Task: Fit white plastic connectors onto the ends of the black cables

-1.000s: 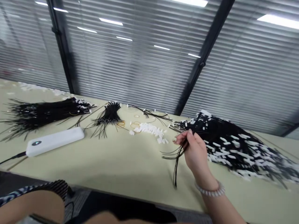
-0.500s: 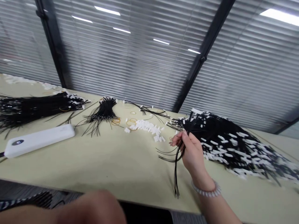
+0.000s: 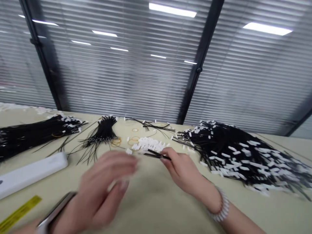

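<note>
My right hand [image 3: 181, 169] is closed on a few thin black cables [image 3: 156, 154], which stick out to the left from between thumb and fingers. Just beyond their ends lies a pile of small white tags [image 3: 149, 143]. My left hand [image 3: 104, 188], smeared by motion, reaches in from the lower left. A gap shows between its thumb and fingers, and nothing is visible in it. To the right of my right hand spreads a large heap of black cables with white tags [image 3: 226, 146].
A tied black cable bundle [image 3: 105, 128] stands beside yellow rubber bands [image 3: 116, 141]. More black cables [image 3: 29, 133] lie at the left, behind a white oblong device [image 3: 34, 172]. A yellow strip [image 3: 20, 213] is at lower left. Blinds [image 3: 126, 74] line the table's back edge.
My right hand has moved left, and the cables in it now point left instead of hanging down. My left hand has risen from the bottom edge over the table. The view has shifted.
</note>
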`<control>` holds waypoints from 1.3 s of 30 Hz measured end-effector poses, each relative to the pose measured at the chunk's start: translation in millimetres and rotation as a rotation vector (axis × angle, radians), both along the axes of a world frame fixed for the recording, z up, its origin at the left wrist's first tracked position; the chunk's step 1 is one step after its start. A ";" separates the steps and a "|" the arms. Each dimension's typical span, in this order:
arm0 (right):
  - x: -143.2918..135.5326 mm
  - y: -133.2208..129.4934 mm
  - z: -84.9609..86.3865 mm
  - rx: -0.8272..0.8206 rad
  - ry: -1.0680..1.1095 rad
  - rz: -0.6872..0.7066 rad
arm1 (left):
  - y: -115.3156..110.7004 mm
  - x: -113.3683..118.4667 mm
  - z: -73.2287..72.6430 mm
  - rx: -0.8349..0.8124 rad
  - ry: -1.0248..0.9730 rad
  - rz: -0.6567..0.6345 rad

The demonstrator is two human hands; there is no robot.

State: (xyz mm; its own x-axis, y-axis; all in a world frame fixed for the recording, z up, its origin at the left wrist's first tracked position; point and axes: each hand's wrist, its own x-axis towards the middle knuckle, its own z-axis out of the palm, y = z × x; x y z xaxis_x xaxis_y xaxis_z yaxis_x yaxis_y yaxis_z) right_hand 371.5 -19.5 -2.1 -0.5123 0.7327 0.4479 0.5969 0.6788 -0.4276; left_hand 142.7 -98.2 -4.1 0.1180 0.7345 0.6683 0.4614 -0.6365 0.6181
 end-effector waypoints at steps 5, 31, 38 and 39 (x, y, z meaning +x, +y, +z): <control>-6.5 2.9 -32.6 -0.104 -0.187 0.071 | 47.0 13.1 -24.3 -0.368 -0.099 -0.078; 36.4 30.3 -21.3 -0.603 -0.372 0.181 | 62.7 55.8 -52.7 -1.034 -0.397 -0.261; 2.4 49.2 -47.8 -0.086 -0.355 -0.258 | 58.3 52.1 -66.3 -0.973 -0.363 -0.306; -2.3 51.9 -53.0 -0.051 -0.378 -0.275 | 56.7 51.2 -66.8 -0.962 -0.351 -0.308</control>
